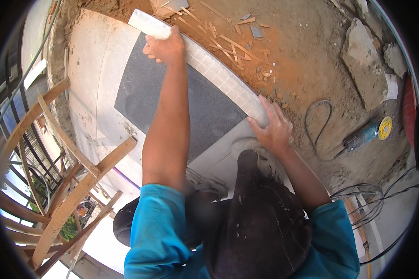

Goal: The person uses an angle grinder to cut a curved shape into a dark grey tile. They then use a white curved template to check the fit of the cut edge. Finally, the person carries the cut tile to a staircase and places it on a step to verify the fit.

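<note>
- Left hand (pixel 167 47): fingers curled around the far end of a pale gridded strip (pixel 214 65).
- Dark grey panel (pixel 209 111): flat, strip along its upper-right edge.
- Right hand (pixel 272 128): fingers and thumb clasping strip's near end.
- Angle grinder (pixel 364 135): on soil (pixel 307 60).

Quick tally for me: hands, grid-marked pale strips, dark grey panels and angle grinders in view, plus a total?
Hands: 2 (left hand, right hand)
Grid-marked pale strip: 1
Dark grey panel: 1
Angle grinder: 1
Total: 5
</note>
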Available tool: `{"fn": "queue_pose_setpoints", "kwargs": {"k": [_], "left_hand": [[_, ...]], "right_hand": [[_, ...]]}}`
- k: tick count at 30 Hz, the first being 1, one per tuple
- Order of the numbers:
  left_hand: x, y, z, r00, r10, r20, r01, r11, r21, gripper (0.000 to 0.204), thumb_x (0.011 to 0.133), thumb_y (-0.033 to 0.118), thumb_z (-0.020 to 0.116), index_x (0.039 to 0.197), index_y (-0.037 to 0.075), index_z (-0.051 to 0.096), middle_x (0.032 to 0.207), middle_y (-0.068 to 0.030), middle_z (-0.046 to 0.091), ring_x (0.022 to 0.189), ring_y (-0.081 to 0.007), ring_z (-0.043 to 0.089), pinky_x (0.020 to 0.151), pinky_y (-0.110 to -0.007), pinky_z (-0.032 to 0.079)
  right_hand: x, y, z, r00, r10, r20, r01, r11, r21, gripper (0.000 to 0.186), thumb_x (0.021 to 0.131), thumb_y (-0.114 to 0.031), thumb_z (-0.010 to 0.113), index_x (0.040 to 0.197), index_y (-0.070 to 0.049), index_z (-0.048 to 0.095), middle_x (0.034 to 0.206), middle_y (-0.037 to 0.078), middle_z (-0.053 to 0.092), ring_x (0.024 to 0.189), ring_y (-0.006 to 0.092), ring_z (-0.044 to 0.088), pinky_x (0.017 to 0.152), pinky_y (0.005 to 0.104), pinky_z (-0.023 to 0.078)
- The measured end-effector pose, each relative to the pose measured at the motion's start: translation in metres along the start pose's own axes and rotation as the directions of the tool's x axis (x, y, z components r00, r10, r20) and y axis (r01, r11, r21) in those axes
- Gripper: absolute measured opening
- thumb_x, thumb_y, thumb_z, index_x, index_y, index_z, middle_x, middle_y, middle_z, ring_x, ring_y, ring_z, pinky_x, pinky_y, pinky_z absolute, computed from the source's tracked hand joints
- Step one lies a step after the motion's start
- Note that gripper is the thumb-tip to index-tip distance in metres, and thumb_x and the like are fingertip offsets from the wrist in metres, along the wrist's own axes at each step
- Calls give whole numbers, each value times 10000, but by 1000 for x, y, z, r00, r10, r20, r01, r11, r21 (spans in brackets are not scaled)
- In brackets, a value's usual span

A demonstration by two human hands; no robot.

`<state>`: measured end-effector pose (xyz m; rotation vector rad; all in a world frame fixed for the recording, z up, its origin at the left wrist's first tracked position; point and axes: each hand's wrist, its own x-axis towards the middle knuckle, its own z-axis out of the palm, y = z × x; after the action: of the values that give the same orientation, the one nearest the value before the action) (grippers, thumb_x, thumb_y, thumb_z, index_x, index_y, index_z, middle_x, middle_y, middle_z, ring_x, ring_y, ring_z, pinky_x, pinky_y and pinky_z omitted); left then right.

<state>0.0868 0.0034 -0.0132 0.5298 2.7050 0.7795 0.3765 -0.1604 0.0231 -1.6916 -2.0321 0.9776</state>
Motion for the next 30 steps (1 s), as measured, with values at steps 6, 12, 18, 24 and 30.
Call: {"fn": "queue_pose_setpoints", "kwargs": {"k": [6,12,18,24,30], "left_hand": [[16,-2,3,996,74,-43,-71,994,82,986,728,382,765,1482,-62,309,1262,-200,336,1204,-336,325,994,-481,329],[47,7,1,997,71,-11,-67,973,219,857,741,493,709,1501,207,434,1326,-244,386,1264,-369,389,1016,-478,387],[50,13,7,996,62,-58,-47,971,234,789,747,472,677,1455,172,499,1211,-209,393,1155,-332,392,916,-445,385],[51,15,12,994,60,-90,-41,979,201,799,722,422,707,1451,166,504,1289,-276,382,1233,-385,371,973,-474,429],[49,15,13,992,93,-87,-75,979,187,789,728,418,686,1446,142,508,1295,-289,365,1231,-394,372,966,-495,423]], "right_hand": [[0,-3,0,1000,20,-1,-20,1000,12,638,739,-328,779,1327,-176,582,1059,85,650,858,317,682,717,416,566],[-2,-3,-1,995,84,48,-83,996,-17,630,767,-352,753,1349,-206,563,1095,86,644,905,322,675,769,446,556],[0,-2,-4,967,178,183,-182,983,5,645,795,-375,727,1386,-219,522,1123,99,625,980,327,651,846,472,520],[1,-3,-7,982,138,131,-135,990,-32,662,779,-360,751,1379,-195,523,1060,93,649,912,311,667,783,443,536],[2,-2,-8,986,147,82,-148,989,-3,617,814,-368,737,1364,-173,536,1189,99,672,983,306,687,807,408,551]]}}
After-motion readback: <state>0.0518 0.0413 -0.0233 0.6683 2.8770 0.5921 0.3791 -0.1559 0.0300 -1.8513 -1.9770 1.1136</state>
